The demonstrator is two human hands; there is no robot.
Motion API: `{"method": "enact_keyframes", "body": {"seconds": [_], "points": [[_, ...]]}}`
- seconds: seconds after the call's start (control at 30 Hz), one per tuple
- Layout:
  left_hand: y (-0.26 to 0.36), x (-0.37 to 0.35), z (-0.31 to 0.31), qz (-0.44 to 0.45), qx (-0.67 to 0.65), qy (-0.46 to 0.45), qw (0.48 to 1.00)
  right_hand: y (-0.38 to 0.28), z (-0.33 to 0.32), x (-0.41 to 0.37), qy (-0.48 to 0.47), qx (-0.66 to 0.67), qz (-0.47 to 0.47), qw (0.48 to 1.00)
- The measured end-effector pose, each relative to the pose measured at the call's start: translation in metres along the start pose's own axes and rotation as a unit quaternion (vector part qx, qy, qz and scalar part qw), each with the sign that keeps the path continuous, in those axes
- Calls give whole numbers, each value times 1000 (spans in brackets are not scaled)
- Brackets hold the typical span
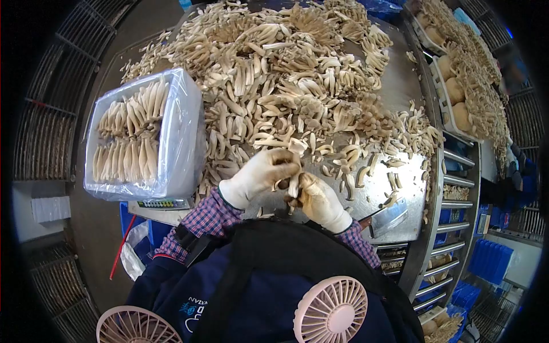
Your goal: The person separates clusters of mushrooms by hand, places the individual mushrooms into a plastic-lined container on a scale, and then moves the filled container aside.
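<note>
Both my hands wear whitish work gloves with brown-stained fingers and meet over the near edge of the metal table. A pale mushroom [293,186] stands between them. My left hand [257,174] is closed, its fingertips pinched at the mushroom's upper side. From the other side my right hand [320,200] grips the same mushroom, fingers curled. Right beyond the fingers spreads a large heap of long-stemmed mushrooms [274,74], some loose, some in clumps. To the left, a white foam box [191,137] lined with clear plastic holds mushrooms laid in two neat rows.
A cleaver [390,218] lies flat on the metal table [403,80], right of my right hand. Partly under the box sits a scale [163,203]. A roller conveyor [454,217] runs along the right, with mushroom-filled trays [449,97] beyond. Pink fans [331,308] hang at my chest.
</note>
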State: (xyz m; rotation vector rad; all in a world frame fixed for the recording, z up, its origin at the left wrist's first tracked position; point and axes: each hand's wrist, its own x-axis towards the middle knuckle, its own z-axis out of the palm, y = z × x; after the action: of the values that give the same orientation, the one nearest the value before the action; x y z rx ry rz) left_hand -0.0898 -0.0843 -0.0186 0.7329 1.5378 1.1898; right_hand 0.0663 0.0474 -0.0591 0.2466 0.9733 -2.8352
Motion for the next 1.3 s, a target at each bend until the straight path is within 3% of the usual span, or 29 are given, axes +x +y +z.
{"method": "enact_keyframes", "body": {"seconds": [0.03, 0.07, 0.13, 0.27, 0.3, 0.37, 0.47, 0.5, 0.53, 0.57, 0.6, 0.63, 0.67, 0.77, 0.8, 0.87, 0.93, 1.0, 1.07, 1.13, 1.17, 1.27, 1.3], "points": [[-5, -2, -2, 26, -131, 12, 991, 2, 8, -3, 89, 1, -27, 996], [-4, -5, -3, 51, -259, 23, 964, -4, 12, -4, 89, -2, -26, 996], [1, -16, -4, 34, -244, 28, 969, -11, 15, -6, 115, 27, 34, 992], [-8, -21, -2, 55, -158, 64, 984, 3, 18, -1, 159, -9, 6, 987], [-8, -23, 2, 73, -174, 79, 979, 6, 21, 2, 158, -47, -47, 985], [-22, -24, 13, 93, -182, 130, 970, 1, 26, 0, 186, -103, -25, 977], [-17, -28, 29, 121, -240, 116, 956, 14, 7, -4, 222, -223, -25, 949], [-10, -30, 34, 109, -184, 144, 966, 23, -9, -5, 220, -170, -2, 961], [1, -33, 29, 131, -30, 139, 981, 28, -17, -9, 216, -117, 22, 969], [-5, -28, 26, 99, 62, 106, 988, 29, -15, -17, 159, -485, -110, 853], [-11, -20, 23, 66, 155, 71, 983, 26, -31, -24, 79, -673, -87, 730], [-17, -15, 23, 65, 221, 54, 972, 40, -41, -21, 135, -313, -46, 939], [-16, -9, 19, 58, 286, 37, 956, 44, -37, -15, 166, 105, 4, 981], [-20, 9, -4, 35, 443, 18, 896, 26, -34, -20, 122, 221, 59, 966], [-16, 19, -15, 30, 489, 31, 871, 22, -34, -21, 123, 222, 56, 966], [8, 39, -35, 1, 409, 78, 909, 15, -38, -26, 175, 102, 112, 973], [-13, 71, -50, 34, 376, 154, 913, 16, -57, -32, 141, 95, 110, 979], [0, 96, -53, 100, 317, 207, 920, 2, -54, -34, 159, 39, 83, 983], [7, 127, -57, 58, 319, 258, 910, -17, -61, -28, 213, -115, 25, 970], [17, 165, -62, 14, 305, 265, 915, -33, -81, -9, 251, -218, -30, 943], [22, 182, -64, -87, 325, 219, 916, -51, -74, 3, 277, -263, -49, 923], [-10, 229, -58, -142, 372, 89, 913, -68, -107, 49, 287, -302, -152, 896], [-17, 233, -56, -130, 352, 72, 924, -99, -60, 61, 376, -188, -10, 907]]}}
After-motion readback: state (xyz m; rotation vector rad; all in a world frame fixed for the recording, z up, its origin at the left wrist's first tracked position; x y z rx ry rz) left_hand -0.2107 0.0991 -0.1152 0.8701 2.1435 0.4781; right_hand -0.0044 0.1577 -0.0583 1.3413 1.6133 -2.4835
